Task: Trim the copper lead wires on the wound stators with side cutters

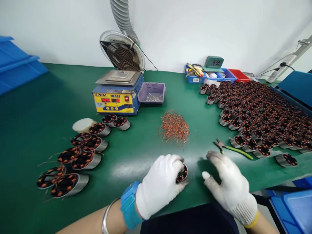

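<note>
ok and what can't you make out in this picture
All in the head view:
Part of the wound ring: covered by the left hand.
The number of clustered rings at right: they overlap, wire ends cover them, and the edge cuts some off.
The small pieces in the purple tray: too small to identify.
Blue container: cut off by the left edge.

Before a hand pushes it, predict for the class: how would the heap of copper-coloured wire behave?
The heap of wire would probably spread, since it looks loose, with ends straying from its edge. The wire looks thin, so it is likely light and easily bent. It lies crisscrossed, so parts may snag together.
</note>
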`<state>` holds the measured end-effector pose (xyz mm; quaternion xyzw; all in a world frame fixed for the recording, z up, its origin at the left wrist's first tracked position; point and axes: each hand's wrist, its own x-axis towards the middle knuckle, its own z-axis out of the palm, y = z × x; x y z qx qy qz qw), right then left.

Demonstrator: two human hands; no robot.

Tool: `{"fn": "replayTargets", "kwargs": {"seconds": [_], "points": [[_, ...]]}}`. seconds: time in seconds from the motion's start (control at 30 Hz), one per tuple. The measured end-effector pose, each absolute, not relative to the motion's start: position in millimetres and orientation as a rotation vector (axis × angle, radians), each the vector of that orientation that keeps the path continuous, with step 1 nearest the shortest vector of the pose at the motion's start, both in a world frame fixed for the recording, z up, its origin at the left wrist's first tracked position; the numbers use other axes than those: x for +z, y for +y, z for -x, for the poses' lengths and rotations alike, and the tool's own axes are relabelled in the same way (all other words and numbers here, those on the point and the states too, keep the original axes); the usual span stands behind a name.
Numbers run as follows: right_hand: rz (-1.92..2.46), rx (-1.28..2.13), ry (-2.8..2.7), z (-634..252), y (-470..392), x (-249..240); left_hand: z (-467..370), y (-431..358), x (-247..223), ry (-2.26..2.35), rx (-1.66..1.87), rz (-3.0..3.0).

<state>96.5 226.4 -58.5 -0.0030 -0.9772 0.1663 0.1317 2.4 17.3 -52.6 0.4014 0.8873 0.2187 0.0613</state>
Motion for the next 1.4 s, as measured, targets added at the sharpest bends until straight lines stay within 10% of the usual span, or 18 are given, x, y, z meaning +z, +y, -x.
{"fn": "replayTargets", "kwargs": {"seconds": [0.63,1.4], "points": [[0.402,1.221,-3.025,-84.6,207.2,-46.4,19.3,9.3,-50.9,2.476,0.873,-0.855],[0.108,0.852,-3.048,-73.7,189.3,-56.5,18.2,21.8,-54.9,2.568,0.714,-1.034]]}}
